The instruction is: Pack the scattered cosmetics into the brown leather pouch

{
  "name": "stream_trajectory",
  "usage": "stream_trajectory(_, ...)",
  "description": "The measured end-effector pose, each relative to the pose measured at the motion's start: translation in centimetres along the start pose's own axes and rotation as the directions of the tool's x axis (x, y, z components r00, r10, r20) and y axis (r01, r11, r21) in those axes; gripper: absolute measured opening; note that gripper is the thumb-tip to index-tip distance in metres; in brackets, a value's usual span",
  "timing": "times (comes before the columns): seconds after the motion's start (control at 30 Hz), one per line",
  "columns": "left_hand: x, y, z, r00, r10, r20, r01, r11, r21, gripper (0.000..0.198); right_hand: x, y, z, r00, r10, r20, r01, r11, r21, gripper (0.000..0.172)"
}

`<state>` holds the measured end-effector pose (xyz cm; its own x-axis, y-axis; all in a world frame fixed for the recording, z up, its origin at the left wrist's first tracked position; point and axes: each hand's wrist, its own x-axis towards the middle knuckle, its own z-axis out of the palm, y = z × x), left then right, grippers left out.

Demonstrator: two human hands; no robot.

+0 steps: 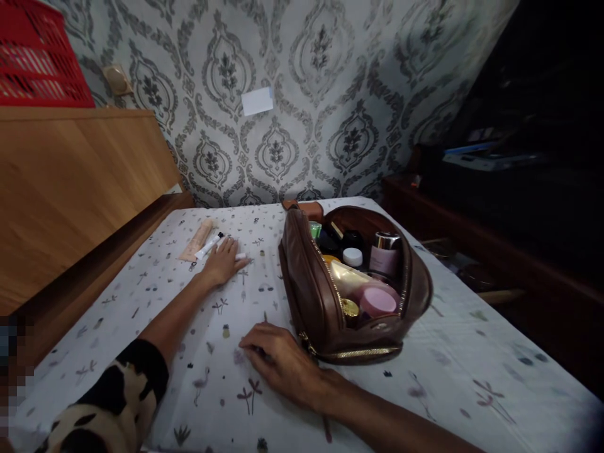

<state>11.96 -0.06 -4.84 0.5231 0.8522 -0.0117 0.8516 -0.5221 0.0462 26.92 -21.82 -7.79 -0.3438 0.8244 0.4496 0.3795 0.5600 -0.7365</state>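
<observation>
My left hand (pixel 223 263) reaches to the far left of the cloth, fingers closed over a small white tube (pixel 241 256) whose end shows by the thumb. Just beyond it lie a slim white tube with a black cap (pixel 209 246) and a peach-coloured tube (pixel 197 240). My right hand (pixel 282 363) rests on the cloth, loosely curved, its fingers apart and holding nothing. Right beside it stands a brown toiletry bag (pixel 311 283), unzipped. Inside are a pink-lidded jar (pixel 379 302), a silver-capped bottle (pixel 385 255), a white-capped container (pixel 352 257), a gold-capped item (pixel 350 309) and a cream tube (pixel 348 277).
A white patterned cloth (pixel 189 371) covers the table. Wooden furniture (pixel 80 189) borders it on the left, with a red basket (pixel 40 56) on top. Dark furniture (pixel 425 220) lies along the right. Behind is a patterned wall (pixel 302 126).
</observation>
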Motion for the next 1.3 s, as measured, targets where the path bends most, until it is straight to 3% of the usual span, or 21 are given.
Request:
stream_trajectory(0.13, -5.2, 1.1, -0.6, 0.993, 0.11, 0.053, -0.107, 0.993, -0.055, 0.073, 0.1, -0.2, -0.3, 0.999, 0.04, -0.007, -0.04, 0.999, 0.012, 0.017)
stream_trajectory(0.2, -7.9, 1.4, -1.9, 0.984, 0.167, 0.055, -0.162, 0.982, -0.097, 0.062, 0.2, -0.3, -0.3, 0.999, 0.045, -0.012, -0.045, 0.999, 0.018, 0.018)
stream_trajectory(0.3, -10.1, 1.9, -3.2, 0.986, 0.15, -0.068, -0.162, 0.963, -0.216, 0.051, 0.2, -0.4, -0.4, 0.999, 0.029, -0.024, -0.028, 0.999, 0.031, 0.019)
stream_trajectory(0.4, -10.5, 2.0, -2.4, 0.984, 0.061, -0.169, -0.093, 0.978, -0.184, 0.062, 0.2, -0.5, -0.5, 0.999, 0.023, -0.033, -0.022, 0.999, 0.035, 0.018)
stream_trajectory(0.5, -11.3, 1.9, -0.5, 0.995, 0.088, -0.048, -0.092, 0.992, -0.091, 0.074, 0.2, -0.4, -0.6, 0.998, 0.021, -0.055, -0.02, 0.999, 0.029, 0.017)
stream_trajectory(0.6, -13.8, 2.0, 0.6, 0.987, 0.155, 0.047, -0.151, 0.985, -0.089, 0.073, 0.1, -0.4, -0.7, 0.996, 0.031, -0.088, -0.03, 1.0, 0.008, 0.018)
stream_trajectory(0.83, -20.1, 2.7, -1.4, 0.97, 0.244, 0.018, -0.232, 0.941, -0.248, 0.047, 0.0, -0.2, -0.5, 0.99, 0.126, -0.069, -0.126, 0.992, 0.005, 0.033)
stream_trajectory(1.0, -20.8, 2.8, -2.4, 0.997, 0.074, 0.027, -0.061, 0.942, -0.331, 0.024, -0.1, -0.1, -0.4, 0.992, 0.125, 0.007, -0.124, 0.991, -0.051, 0.032)
stream_trajectory(1.1, -20.5, 2.9, -2.8, 0.998, 0.029, 0.048, -0.006, 0.907, -0.422, 0.014, 0.0, -0.1, -0.4, 0.994, 0.101, 0.049, -0.095, 0.99, -0.107, 0.032)
stream_trajectory(1.3, -19.7, 4.1, -4.4, 0.999, 0.01, 0.034, 0.016, 0.725, -0.688, 0.026, 0.2, -0.6, -0.6, 0.991, 0.084, 0.099, -0.074, 0.992, -0.099, 0.018)
